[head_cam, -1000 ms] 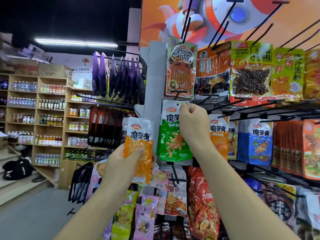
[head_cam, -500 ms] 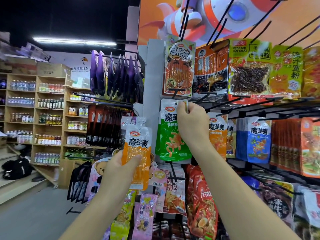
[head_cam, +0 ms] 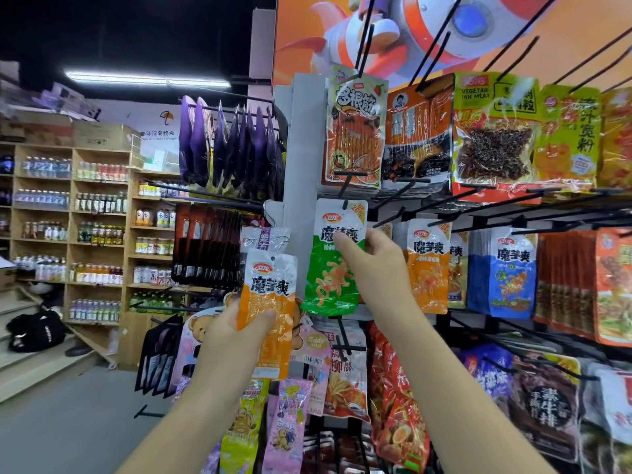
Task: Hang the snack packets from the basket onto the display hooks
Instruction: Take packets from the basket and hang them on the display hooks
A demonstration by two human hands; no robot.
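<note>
Shop: snack aisle under an orange cartoon poster [head_cam: 478, 56]; wooden shelves of bottles [head_cam: 95, 227] stand far left, with a black bag [head_cam: 34, 331] on a step below them and a strip light [head_cam: 147, 78] overhead.
Display rack: black wire hooks crowded with hanging packets, with no counter anywhere in view.
Green snack packet [head_cam: 331, 278]: hangs at the rack's left end, its top hole at a display hook [head_cam: 345, 189]; whether it is pushed fully back cannot be told.
Right hand [head_cam: 372, 265]: pinches the green packet's right edge, thumb on the front and fingers curled behind.
Orange snack packet [head_cam: 268, 302]: held upright, near and left of the green one, apart from any hook.
Left hand [head_cam: 236, 336]: grips the orange packet's lower half, thumb pressed on its front.
Matching orange row [head_cam: 427, 265]: hangs just right of the right hand.
Basket: not in view.
Risk one: letting go before the hole is seated could drop the green packet off the hook tip.
Risk two: with the orange packet held low, its floppy top may buckle and miss the hook.
Risk three: reaching across to the orange row could knock the green packet or snag neighbouring hooks.
</note>
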